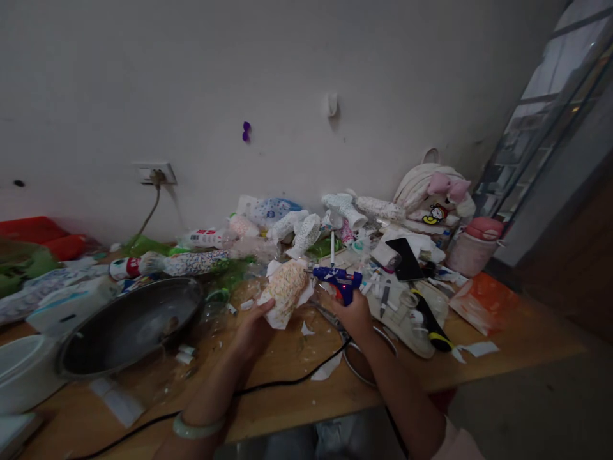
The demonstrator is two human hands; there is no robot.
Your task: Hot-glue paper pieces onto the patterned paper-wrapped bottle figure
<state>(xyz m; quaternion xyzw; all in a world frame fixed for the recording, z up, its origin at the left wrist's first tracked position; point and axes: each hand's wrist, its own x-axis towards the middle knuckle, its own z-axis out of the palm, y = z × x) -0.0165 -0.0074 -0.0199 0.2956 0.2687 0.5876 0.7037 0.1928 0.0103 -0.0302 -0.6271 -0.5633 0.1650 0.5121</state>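
My left hand (256,329) grips the lower left edge of a pale, speckled piece of craft work (286,287), with ragged white material along its rim. I cannot make out exactly what the piece is. In my right hand (353,312) is a blue hot glue gun (339,278), its small red light lit. The nozzle points left, close to the piece's right side; whether it touches I cannot tell. Beneath my right wrist lie large scissors (366,358), partly hidden. A black cord (297,381) crosses the table below both hands.
A large dark basin (134,322) stands on the left of the wooden table (268,415). Behind my hands lie speckled white shapes (306,233) and plastic scraps. At the right are a black phone (406,259), a pink bottle (476,246), a backpack (431,191) and an orange bag (483,301).
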